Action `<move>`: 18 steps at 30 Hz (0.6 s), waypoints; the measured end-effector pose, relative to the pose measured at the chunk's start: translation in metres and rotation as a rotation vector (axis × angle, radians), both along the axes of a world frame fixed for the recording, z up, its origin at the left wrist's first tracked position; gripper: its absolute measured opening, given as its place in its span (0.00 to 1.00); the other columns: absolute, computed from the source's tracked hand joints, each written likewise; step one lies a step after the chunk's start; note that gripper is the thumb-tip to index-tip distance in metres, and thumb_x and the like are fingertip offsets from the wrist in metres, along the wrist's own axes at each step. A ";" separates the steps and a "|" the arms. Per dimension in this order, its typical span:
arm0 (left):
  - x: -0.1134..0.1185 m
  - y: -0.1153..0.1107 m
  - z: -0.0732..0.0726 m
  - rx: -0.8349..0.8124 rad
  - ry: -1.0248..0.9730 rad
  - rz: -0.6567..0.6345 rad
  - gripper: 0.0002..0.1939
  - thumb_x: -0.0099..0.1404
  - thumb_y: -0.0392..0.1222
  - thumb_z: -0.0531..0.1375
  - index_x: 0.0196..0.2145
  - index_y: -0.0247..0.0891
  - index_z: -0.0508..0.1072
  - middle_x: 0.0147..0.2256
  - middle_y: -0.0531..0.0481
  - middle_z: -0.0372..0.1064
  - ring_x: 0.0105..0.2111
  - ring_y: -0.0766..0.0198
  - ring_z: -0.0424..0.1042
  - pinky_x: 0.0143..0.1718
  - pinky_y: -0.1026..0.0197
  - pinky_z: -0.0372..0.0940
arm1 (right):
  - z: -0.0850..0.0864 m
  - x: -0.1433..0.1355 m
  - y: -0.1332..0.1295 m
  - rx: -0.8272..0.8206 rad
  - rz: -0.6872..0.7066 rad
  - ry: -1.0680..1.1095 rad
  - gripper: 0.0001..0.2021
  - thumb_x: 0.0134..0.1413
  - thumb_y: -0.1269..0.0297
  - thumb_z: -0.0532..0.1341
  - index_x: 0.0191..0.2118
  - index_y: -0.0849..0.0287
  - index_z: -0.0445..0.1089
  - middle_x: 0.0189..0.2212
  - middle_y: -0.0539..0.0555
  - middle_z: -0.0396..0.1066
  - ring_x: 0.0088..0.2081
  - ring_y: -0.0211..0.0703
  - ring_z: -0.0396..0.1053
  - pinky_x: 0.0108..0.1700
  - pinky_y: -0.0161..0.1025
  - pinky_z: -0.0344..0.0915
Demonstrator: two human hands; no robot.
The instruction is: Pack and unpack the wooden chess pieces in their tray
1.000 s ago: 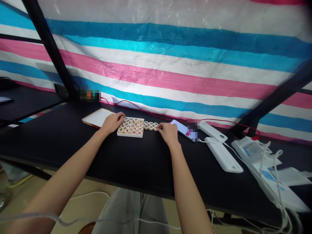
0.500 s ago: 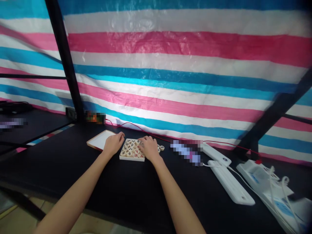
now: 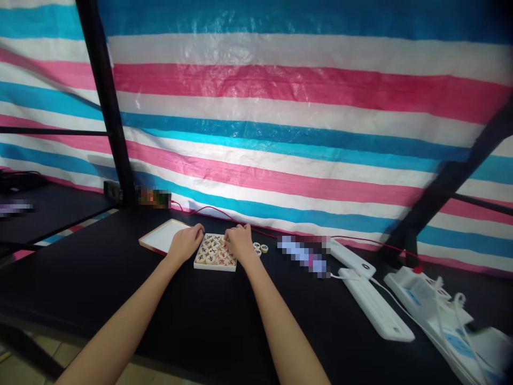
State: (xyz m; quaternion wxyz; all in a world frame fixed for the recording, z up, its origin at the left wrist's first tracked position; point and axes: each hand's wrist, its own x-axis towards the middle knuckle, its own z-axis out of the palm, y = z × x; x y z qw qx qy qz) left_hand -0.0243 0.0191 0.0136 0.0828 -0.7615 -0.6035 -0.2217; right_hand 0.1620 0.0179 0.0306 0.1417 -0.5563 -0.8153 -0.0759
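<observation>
A white box [image 3: 214, 267] of round pieces [image 3: 214, 251] stood on the desk [image 3: 200, 326] between the hands, a spot that suited reaching from both sides. The left hand [image 3: 186, 243] curled its fingers by the box's left edge; the right hand [image 3: 240, 243] bent its own over the far right corner. I could not tell whether either gripped anything. Loose pieces [image 3: 264, 248] lay just right of the box, handy for the right hand.

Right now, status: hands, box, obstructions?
Left hand beside box. Right hand over box's right side, hiding part; grips unclear. Pieces inside, loose pieces to its right.
</observation>
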 end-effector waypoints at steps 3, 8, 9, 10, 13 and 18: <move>0.000 0.000 0.000 -0.015 0.013 0.002 0.16 0.65 0.43 0.42 0.38 0.41 0.68 0.32 0.46 0.73 0.32 0.57 0.71 0.30 0.61 0.56 | -0.001 0.004 -0.003 0.020 0.003 0.008 0.05 0.52 0.67 0.58 0.33 0.54 0.71 0.35 0.52 0.73 0.42 0.45 0.61 0.42 0.44 0.47; 0.001 0.000 0.000 -0.036 0.042 0.006 0.16 0.65 0.44 0.42 0.39 0.41 0.67 0.33 0.46 0.73 0.33 0.59 0.71 0.30 0.62 0.57 | -0.007 0.010 -0.010 0.131 0.042 0.015 0.06 0.54 0.67 0.56 0.36 0.55 0.70 0.37 0.54 0.72 0.43 0.45 0.59 0.43 0.44 0.46; 0.001 0.001 -0.001 -0.037 0.043 0.006 0.16 0.65 0.44 0.42 0.39 0.41 0.67 0.33 0.47 0.73 0.33 0.59 0.71 0.30 0.62 0.57 | -0.008 0.011 -0.010 0.126 0.049 0.018 0.06 0.55 0.66 0.56 0.36 0.54 0.70 0.37 0.54 0.72 0.43 0.44 0.59 0.43 0.44 0.46; 0.001 0.002 -0.002 -0.037 0.045 0.007 0.16 0.65 0.44 0.42 0.39 0.41 0.68 0.33 0.47 0.73 0.33 0.59 0.71 0.30 0.62 0.57 | -0.009 0.011 -0.010 0.115 0.057 0.021 0.06 0.55 0.65 0.56 0.36 0.54 0.70 0.37 0.53 0.72 0.43 0.44 0.59 0.43 0.44 0.46; 0.001 0.003 -0.003 -0.044 0.054 0.012 0.16 0.65 0.44 0.42 0.38 0.41 0.68 0.33 0.47 0.73 0.33 0.60 0.71 0.30 0.62 0.57 | -0.012 0.011 -0.007 0.097 0.080 0.040 0.07 0.55 0.61 0.57 0.34 0.55 0.70 0.35 0.53 0.72 0.41 0.43 0.60 0.43 0.44 0.45; 0.002 0.003 -0.004 -0.050 0.077 0.017 0.16 0.65 0.44 0.42 0.38 0.41 0.68 0.32 0.48 0.72 0.32 0.59 0.71 0.29 0.62 0.56 | -0.019 0.009 0.001 0.105 0.104 0.126 0.06 0.52 0.61 0.61 0.29 0.57 0.71 0.31 0.51 0.73 0.40 0.42 0.59 0.42 0.43 0.44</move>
